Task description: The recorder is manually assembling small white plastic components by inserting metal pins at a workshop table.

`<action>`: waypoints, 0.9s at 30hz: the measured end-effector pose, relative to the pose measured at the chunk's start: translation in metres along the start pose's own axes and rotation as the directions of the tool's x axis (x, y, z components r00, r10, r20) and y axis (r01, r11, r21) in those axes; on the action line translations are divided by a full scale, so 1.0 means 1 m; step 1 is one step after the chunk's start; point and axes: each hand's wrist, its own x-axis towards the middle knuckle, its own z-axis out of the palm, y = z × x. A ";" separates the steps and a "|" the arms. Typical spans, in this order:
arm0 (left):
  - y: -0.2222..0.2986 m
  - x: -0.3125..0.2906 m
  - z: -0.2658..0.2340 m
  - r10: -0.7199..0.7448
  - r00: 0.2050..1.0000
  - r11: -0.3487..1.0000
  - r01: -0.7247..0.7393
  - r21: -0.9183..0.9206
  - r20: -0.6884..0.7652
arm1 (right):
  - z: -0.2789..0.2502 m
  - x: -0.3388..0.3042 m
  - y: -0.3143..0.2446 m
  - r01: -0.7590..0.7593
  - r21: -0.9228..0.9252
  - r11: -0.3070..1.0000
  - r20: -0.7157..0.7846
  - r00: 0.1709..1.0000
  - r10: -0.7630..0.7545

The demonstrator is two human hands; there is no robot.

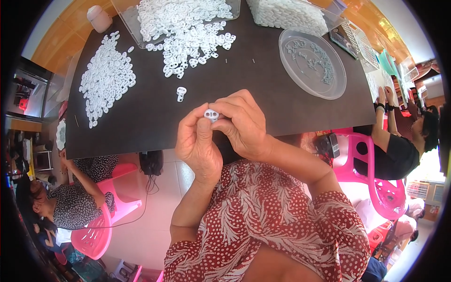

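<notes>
Both hands meet just past the table's near edge, fingertips pinched round a small white two-hole cord lock [211,115]. My left hand [199,145] grips it from the left with thumb and finger. From the right, the thumb and fingers of my right hand [244,122] close on the same piece, and its lower part is hidden. A single white plastic piece [181,94] lies on the dark table just beyond my left hand. Farther off, a pile of white two-hole pieces [192,49] spills from a clear bin [130,28].
Another white heap [107,77] covers the table's left side. A round clear lid [338,70] with small grey pieces lies at the right, near a second bin of white parts [286,16] and a phone [343,43]. People sit on pink chairs at both sides.
</notes>
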 end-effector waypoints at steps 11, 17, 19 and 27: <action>-0.002 -0.004 0.009 0.005 1.000 1.000 -0.005 -0.012 -0.008 | -0.003 -0.003 0.001 0.033 0.001 0.999 -0.081 0.996 -0.032; -0.002 -0.007 0.012 -0.002 0.999 1.000 0.003 -0.014 0.044 | -0.004 -0.005 0.002 0.019 0.020 1.000 -0.097 0.995 -0.017; -0.003 -0.008 0.012 0.021 0.999 1.000 -0.021 0.000 0.045 | -0.004 -0.006 0.002 0.027 0.015 1.000 -0.106 0.994 -0.026; -0.007 -0.009 0.014 0.053 0.998 0.998 -0.054 0.016 0.035 | 0.001 -0.007 0.001 0.032 0.018 0.999 -0.154 0.988 -0.029</action>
